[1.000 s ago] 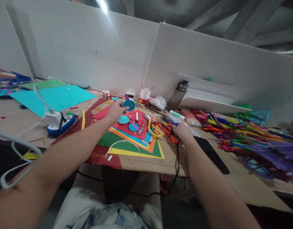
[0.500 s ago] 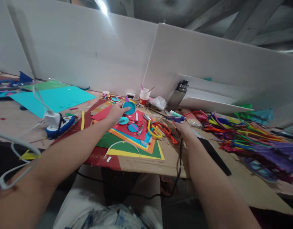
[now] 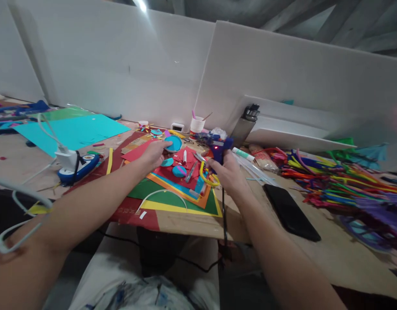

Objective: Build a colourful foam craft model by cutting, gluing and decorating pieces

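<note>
At cluttered counter (image 3: pixel 20 148) before white panels (image 3: pixel 153 73), pinches blue disc (image 3: pixel 175 143) by its edge in left hand (image 3: pixel 155 153), near red paper (image 3: pixel 160 171). Grips glue gun (image 3: pixel 219 150) in right hand (image 3: pixel 229 173), nozzle towards disc. Could burn left hand through slip of nozzle; could lose aim through snag of black cord (image 3: pixel 223 206).

Bare left hand (image 3: pixel 155 154), bare right hand (image 3: pixel 229 171), off-white trousers (image 3: pixel 103 262), pale garment (image 3: pixel 149 295) at the waist, blurred blue-grey blotches
</note>
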{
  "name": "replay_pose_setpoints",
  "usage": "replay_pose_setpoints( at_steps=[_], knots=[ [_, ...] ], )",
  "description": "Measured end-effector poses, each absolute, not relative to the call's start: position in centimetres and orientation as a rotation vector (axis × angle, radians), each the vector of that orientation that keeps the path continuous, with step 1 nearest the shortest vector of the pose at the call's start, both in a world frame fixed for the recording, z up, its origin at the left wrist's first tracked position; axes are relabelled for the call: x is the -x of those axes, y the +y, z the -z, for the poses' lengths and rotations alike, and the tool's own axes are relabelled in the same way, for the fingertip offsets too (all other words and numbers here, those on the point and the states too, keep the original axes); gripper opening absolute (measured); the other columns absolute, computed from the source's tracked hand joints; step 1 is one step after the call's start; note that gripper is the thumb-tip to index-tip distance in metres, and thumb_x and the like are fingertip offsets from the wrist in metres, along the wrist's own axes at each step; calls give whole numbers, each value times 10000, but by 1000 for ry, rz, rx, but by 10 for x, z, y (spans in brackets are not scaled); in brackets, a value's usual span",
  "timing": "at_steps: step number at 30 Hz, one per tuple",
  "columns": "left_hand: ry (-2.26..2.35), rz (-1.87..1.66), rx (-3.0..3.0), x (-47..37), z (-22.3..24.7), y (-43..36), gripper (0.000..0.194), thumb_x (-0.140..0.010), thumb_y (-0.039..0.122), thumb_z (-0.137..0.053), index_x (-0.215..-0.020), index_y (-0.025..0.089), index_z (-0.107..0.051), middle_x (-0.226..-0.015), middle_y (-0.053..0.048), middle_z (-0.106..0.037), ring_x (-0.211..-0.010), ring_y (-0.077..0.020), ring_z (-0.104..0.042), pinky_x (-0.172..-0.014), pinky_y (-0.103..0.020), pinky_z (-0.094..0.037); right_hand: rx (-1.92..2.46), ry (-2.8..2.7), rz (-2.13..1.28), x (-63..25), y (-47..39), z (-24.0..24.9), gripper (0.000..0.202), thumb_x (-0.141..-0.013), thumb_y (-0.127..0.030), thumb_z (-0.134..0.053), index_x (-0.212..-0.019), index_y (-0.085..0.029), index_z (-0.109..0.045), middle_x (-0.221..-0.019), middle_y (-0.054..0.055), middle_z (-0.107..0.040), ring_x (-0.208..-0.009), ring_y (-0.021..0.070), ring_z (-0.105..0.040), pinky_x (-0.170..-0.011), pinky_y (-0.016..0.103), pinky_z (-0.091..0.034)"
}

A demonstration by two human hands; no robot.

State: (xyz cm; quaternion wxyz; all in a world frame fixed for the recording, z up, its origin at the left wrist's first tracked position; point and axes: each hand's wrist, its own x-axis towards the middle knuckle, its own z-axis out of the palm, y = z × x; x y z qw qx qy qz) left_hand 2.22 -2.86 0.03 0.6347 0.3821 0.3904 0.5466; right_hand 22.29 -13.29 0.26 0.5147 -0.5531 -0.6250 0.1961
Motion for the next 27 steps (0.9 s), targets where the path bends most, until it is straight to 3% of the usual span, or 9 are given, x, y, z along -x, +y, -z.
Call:
replay_pose_setpoints(
  at_steps=[4,10,17,27],
  knots=[
    [866,-1258,-911,-23,2,-30,74,-788,121,-613,-716,109,-621,-637,-57,-652,-552,-133,-609,-538,-253,-519,1366,-1688,-354,-214,-135,2,364,-817,-270,-531,-1170,-187,-566,-1106,101,-670,-969,245,-610,-903,392,-479],
    [851,-1270,-944,-24,4,-29,54,-777,120,-622,-725,108,-625,-648,-53,-658,-566,-131,-618,-564,-261,-537,1301,-1771,-346,-217,-129,12,443,-855,-296,-520,-1283,-183,-528,-1210,106,-651,-1096,275,-596,-1003,431,-443],
    [843,-1240,-1013,-24,0,-37,44,-791,108,-608,-748,106,-596,-658,-39,-651,-553,-118,-612,-582,-265,-548,1312,-1792,-356,-215,-129,13,487,-870,-313,-518,-1331,-158,-497,-1215,136,-657,-1124,308,-593,-1040,500,-424],
    [871,-1262,-1062,-26,-2,-41,69,-790,133,-627,-726,118,-605,-652,-31,-639,-556,-112,-598,-579,-248,-536,1276,-1805,-400,-215,-129,16,511,-885,-295,-517,-1376,-164,-463,-1280,128,-623,-1154,272,-581,-1051,452,-418]
  ],
)
